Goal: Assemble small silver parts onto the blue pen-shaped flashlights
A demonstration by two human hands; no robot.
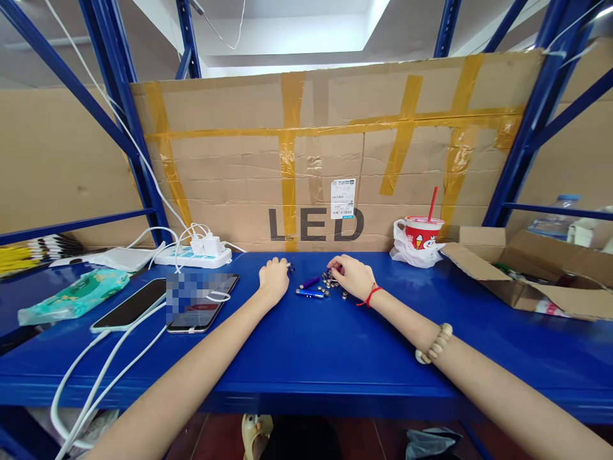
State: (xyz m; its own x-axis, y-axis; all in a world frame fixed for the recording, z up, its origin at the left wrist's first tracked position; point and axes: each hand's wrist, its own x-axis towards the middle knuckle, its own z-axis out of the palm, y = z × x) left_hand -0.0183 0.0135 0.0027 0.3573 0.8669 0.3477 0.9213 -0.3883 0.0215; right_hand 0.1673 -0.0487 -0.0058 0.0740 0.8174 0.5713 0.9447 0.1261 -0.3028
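Seen from the head camera, a person's two bare forearms stretch across a glossy blue metal shelf (306, 358) toward a small heap of button cell batteries (330, 281), tiny round silvery discs scattered loosely just in front of a cardboard sheet (230, 179) printed "LED" and patched with yellow tape. The right hand (352, 275), a red string at its wrist and a bead bracelet farther up the arm, rests with fingers curled over the heap, touching the discs; whether it pinches one cannot be told. The left hand (274, 278) lies loosely closed just left of the heap, a small dark piece at its fingertips, too small to identify. Between the hands, beside the batteries, lie two slim cylinders: a purple one (310, 282) and a blue pen light (309, 293). Well left of the heap sit two smartphones (201, 306) on white cables, a teal wipes packet (71, 297) and a white power strip (191, 255). To the right stands a red paper cup (424, 233) with a straw in a plastic bag, then an open cardboard box (527, 275), its contents unclear.
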